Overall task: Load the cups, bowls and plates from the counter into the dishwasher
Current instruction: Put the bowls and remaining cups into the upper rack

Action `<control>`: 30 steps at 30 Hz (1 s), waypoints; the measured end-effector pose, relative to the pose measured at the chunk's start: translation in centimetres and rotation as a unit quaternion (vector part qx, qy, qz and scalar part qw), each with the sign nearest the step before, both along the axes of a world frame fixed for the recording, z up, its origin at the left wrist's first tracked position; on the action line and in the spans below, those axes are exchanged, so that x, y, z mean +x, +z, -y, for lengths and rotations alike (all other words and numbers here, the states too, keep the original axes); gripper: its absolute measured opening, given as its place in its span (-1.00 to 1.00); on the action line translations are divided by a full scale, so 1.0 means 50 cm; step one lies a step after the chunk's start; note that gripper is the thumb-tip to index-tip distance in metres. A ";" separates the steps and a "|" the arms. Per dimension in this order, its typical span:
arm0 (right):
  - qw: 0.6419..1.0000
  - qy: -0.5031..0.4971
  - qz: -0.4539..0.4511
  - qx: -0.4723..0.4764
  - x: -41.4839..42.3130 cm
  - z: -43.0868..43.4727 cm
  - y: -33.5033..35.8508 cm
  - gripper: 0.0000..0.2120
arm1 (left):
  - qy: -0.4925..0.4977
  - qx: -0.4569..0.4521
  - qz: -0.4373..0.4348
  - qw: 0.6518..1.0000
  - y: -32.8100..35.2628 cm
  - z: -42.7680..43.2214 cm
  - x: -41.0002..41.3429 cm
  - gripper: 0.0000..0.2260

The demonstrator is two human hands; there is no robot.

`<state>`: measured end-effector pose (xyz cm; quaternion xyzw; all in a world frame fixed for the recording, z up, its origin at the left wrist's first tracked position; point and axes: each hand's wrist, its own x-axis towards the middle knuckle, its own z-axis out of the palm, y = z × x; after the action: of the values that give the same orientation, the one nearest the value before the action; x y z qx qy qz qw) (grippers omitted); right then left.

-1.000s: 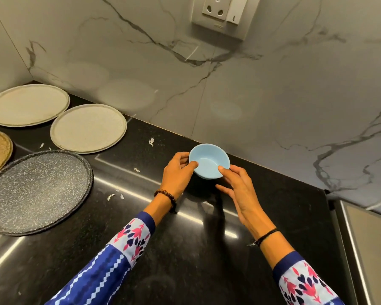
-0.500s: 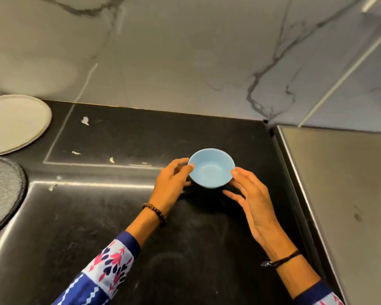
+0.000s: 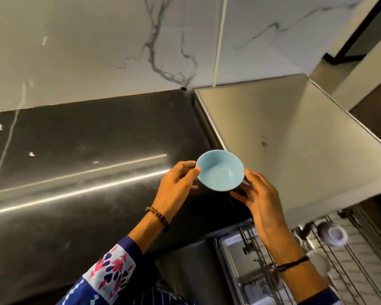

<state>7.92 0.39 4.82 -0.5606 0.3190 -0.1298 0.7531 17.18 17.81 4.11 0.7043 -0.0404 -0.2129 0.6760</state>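
Note:
A small light-blue bowl [image 3: 220, 170] is held upright in the air between both hands, above the right end of the black counter [image 3: 75, 150]. My left hand [image 3: 176, 183] pinches its left rim with thumb and fingers. My right hand [image 3: 260, 199] grips its right side, fingers under the base. Below, at the lower right, the open dishwasher [image 3: 262, 271] shows a wire rack [image 3: 361, 249] with a pale cup [image 3: 333, 235] and another white piece [image 3: 319, 261] in it.
The steel top of the dishwasher [image 3: 295, 139] adjoins the counter's right end. A marble wall [image 3: 97, 51] rises behind. A few white crumbs [image 3: 32, 153] lie on the counter at the left.
Both hands have carried the blue bowl rightwards off the counter, to the edge of the dishwasher top. The view swung right: the plates left the frame and the open rack came in.

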 end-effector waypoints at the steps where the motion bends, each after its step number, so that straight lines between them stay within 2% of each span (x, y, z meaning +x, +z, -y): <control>1: 1.000 -0.005 -0.002 0.002 -0.040 0.027 -0.001 -0.74 | -0.010 0.004 0.002 1.000 0.001 0.028 -0.035 -0.82; 7: 0.999 -0.032 -0.025 0.012 -0.268 0.172 -0.026 -0.72 | -0.061 0.018 -0.017 0.998 -0.015 0.183 -0.237 -0.83; 11: 0.996 -0.071 -0.044 0.017 -0.397 0.251 -0.043 -0.69 | -0.115 0.043 -0.021 0.992 -0.038 0.275 -0.353 -0.66; 16: 0.991 -0.107 -0.078 0.000 -0.514 0.327 -0.080 -0.61 | -0.160 0.039 -0.070 0.984 -0.081 0.378 -0.460 -0.73; 26: 0.969 -0.208 -0.109 0.076 -0.588 0.503 -0.224 -0.84 | -0.250 0.071 -0.198 0.945 -0.204 0.583 -0.521 -0.70; 30: 0.968 -0.188 -0.105 0.132 -0.595 0.566 -0.279 -0.56 | -0.274 0.079 -0.231 0.930 -0.254 0.666 -0.526 -0.73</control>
<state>-21.81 -27.90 -9.15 -0.3967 0.5098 -0.1662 0.7450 -9.14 -15.52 -8.61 0.6485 -0.0577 -0.5491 0.5240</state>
